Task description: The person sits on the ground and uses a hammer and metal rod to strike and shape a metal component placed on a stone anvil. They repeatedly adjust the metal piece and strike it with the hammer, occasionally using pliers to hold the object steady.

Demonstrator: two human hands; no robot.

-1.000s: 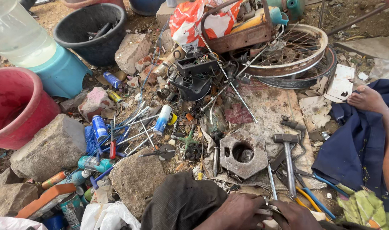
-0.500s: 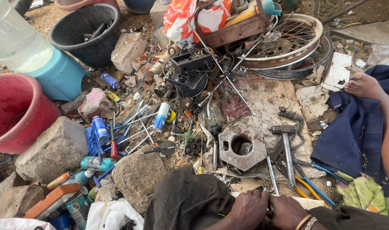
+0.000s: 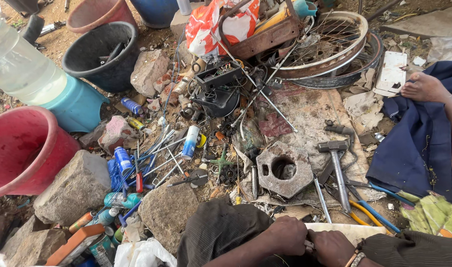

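Both hands sit lower and nearer the bottom edge than a second ago. The left hand (image 3: pixel 285 235) is curled shut and the right hand (image 3: pixel 332 246) likewise, meeting on a small metal piece (image 3: pixel 310 244) pinched between them; what it is cannot be told. Just beyond the knuckles lies a pale strip (image 3: pixel 344 230), then a hammer (image 3: pixel 337 168), a hexagonal metal block (image 3: pixel 284 168) to its left, and wheel rims (image 3: pixel 334 47) farther off.
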